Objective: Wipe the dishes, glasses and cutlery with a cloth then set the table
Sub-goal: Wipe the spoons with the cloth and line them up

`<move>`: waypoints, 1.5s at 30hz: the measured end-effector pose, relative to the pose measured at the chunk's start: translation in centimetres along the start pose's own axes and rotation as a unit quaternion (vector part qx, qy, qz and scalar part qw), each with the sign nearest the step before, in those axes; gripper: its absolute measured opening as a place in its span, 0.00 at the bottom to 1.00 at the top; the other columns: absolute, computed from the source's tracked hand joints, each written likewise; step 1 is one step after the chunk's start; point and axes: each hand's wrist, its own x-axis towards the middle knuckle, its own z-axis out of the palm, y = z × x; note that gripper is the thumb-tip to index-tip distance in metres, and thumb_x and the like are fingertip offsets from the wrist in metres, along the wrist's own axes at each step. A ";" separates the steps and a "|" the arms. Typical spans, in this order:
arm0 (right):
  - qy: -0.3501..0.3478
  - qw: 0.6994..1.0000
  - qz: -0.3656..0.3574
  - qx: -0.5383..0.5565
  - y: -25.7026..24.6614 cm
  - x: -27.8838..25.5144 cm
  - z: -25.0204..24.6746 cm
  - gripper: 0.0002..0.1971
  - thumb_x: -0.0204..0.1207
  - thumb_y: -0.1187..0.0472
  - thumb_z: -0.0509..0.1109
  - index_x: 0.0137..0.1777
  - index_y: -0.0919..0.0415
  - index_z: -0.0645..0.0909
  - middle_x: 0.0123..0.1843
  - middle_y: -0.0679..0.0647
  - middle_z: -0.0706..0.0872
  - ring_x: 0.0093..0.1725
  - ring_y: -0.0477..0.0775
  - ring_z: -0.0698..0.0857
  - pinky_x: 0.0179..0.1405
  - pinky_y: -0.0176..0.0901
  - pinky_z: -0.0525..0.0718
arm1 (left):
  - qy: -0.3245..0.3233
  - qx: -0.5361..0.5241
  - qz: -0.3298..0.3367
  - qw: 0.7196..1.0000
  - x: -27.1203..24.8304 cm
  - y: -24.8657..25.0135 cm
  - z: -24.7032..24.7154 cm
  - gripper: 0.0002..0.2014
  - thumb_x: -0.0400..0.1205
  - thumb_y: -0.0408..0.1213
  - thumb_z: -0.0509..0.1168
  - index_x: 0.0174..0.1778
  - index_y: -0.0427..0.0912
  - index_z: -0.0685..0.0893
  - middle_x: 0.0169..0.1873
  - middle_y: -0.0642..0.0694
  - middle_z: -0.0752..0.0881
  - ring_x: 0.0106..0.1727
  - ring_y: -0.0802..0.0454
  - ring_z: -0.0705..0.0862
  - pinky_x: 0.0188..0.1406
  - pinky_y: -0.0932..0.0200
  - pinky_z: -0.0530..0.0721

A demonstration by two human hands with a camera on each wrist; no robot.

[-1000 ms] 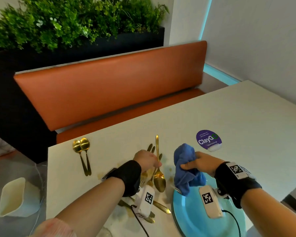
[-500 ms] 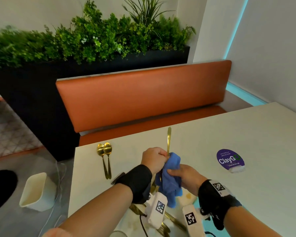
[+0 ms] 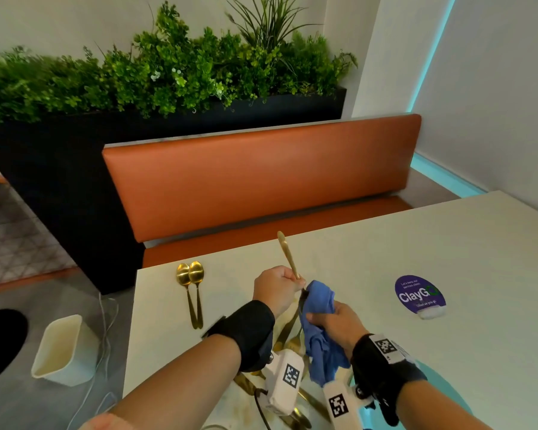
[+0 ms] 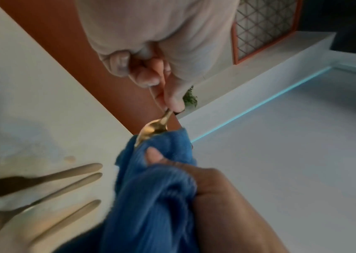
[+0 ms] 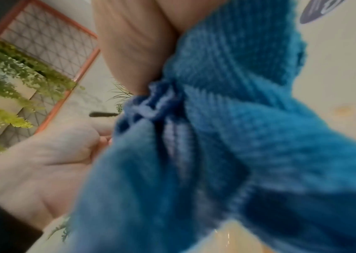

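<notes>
Near table [image 3: 416, 243] edge: left hand [image 3: 277, 290] beside right hand [image 3: 336, 321], spoon [image 3: 288, 254] in left, cloth [image 3: 319, 305] in right, touching spoon's bowl. Left of hands, two spoons [image 3: 193, 293] side by side on table. Right, sticker [image 3: 418, 294]. Under wrists, more cutlery [image 3: 284, 330]. Behind table, bench [image 3: 261, 181]; behind bench, planter [image 3: 168, 82].

— Where are our hands?

— Both are out in front of us, close together. Our left hand [image 3: 277, 287] is a fist, knuckles up. It pinches a thin gold spoon [image 3: 288, 254] by the handle, thumb on one side, fingers on the other.

— And the other one?

— Our right hand [image 3: 336, 321] sits just beside it, a bit lower. Its fingers curl round a blue cloth [image 3: 319, 308] and squeeze it. The thumb tip pokes out of the folds.

— What is on our wrists?

— Black bands, one on each. Our arms are bare and reach forward, bent a little.
</notes>
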 end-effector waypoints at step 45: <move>0.019 0.998 -0.039 0.046 -4.8 2.1 -2.1 0.19 0.77 0.47 0.66 0.41 0.66 0.82 0.41 0.63 0.86 0.44 0.62 0.83 0.54 0.54 0.83 | -0.094 -0.065 -0.063 0.991 -0.8 0.4 2.5 0.16 0.83 0.26 0.58 0.30 0.41 0.79 0.29 0.43 0.79 0.31 0.51 0.77 0.41 0.59 0.78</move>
